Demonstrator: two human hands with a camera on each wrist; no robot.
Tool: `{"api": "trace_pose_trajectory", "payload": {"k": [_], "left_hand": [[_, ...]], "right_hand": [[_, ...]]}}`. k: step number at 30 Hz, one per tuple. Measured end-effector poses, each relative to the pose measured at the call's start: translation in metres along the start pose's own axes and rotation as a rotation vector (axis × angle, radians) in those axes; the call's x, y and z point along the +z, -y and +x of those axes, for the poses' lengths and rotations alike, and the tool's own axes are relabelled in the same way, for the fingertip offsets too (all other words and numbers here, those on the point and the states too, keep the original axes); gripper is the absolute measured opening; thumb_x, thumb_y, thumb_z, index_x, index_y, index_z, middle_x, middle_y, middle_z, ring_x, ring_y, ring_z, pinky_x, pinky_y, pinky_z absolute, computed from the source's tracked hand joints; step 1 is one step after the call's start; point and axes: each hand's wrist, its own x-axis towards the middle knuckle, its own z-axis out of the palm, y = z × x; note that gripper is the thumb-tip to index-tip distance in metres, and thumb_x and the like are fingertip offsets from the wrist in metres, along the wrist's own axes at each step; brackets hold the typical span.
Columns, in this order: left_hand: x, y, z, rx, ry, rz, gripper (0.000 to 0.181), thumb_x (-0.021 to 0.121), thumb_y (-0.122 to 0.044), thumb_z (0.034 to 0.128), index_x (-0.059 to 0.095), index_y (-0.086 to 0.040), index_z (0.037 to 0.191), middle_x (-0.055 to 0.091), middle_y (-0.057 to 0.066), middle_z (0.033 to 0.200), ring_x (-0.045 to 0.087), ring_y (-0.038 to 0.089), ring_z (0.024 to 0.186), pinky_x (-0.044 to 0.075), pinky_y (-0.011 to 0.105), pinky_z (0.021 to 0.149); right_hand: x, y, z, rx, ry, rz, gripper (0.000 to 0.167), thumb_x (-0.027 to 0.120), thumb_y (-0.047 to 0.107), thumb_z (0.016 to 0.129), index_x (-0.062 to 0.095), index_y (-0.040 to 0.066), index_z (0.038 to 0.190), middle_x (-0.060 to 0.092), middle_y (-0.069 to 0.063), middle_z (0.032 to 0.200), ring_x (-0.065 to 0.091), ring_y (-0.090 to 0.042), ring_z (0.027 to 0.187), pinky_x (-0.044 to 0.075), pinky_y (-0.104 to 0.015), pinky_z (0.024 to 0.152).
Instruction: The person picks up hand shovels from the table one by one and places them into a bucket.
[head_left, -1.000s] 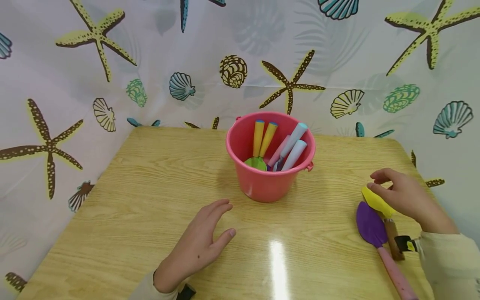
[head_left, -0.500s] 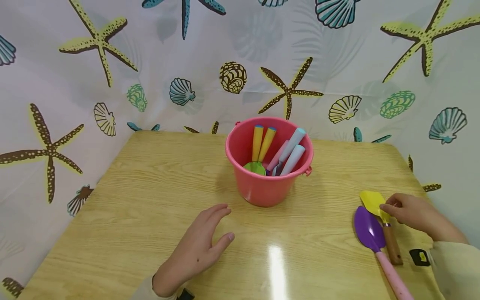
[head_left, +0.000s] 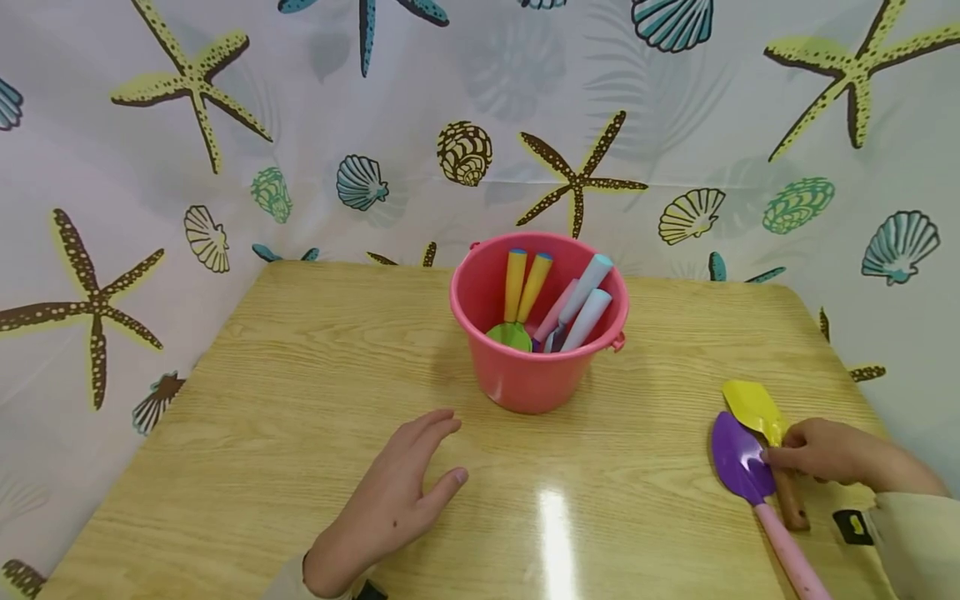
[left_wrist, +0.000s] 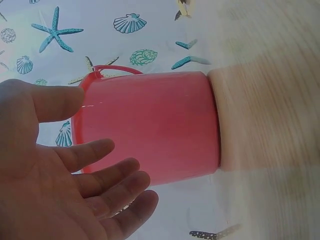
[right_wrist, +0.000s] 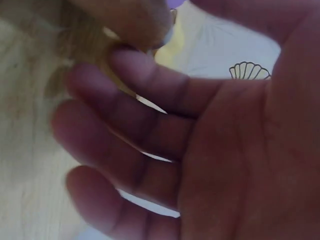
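Note:
My right hand [head_left: 836, 454] is over the neck and upper wooden handle of a small yellow shovel [head_left: 753, 407] lying on the table. The right wrist view has the wooden handle [right_wrist: 135, 22] close to the index fingertip. There the fingers [right_wrist: 115, 145] are loosely bent with gaps between them; the thumb tip is out of view. Beside the yellow shovel lies a purple shovel [head_left: 738, 458] with a pink handle. My left hand [head_left: 390, 492] holds nothing, fingers relaxed, in front of the pink bucket [head_left: 532, 379].
Yellow handles [head_left: 515, 287], light-blue handles [head_left: 588, 292] and a pink handle [head_left: 557, 315] stand in the bucket, with a green blade [head_left: 510, 336] among them. Behind the wooden table [head_left: 300, 375] hangs a shell-and-starfish cloth [head_left: 420, 100].
My right hand has come down from above the yellow blade to the neck and handle. The shovels stay in place on the table, and my left hand has hardly moved.

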Motion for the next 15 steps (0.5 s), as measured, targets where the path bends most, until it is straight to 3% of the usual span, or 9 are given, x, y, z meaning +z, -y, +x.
{"api": "trace_pose_trajectory", "payload": {"k": [6,15], "left_hand": [[-0.0024,0.0003,0.0006,0.001,0.007,0.003,0.051,0.067,-0.029,0.0945,0.055,-0.009,0.139,0.047,0.004,0.152,0.042,0.025,0.142,0.04,0.051,0.113],[-0.0021,0.0011,-0.0013,0.024,-0.02,0.025,0.042,0.068,-0.027,0.0935,0.06,-0.011,0.132,0.048,0.002,0.151,0.044,0.025,0.14,0.042,0.051,0.112]], "right_hand": [[0.0048,-0.0028,0.0006,-0.038,0.012,0.038,0.036,0.062,0.038,0.093,0.048,0.017,0.068,0.034,0.007,0.059,0.032,-0.007,0.053,0.028,-0.021,0.05],[0.0068,-0.0007,0.0033,-0.032,0.03,0.054,0.034,0.064,0.03,0.092,0.045,0.016,0.067,0.038,0.006,0.06,0.035,-0.008,0.055,0.031,-0.021,0.051]]}}
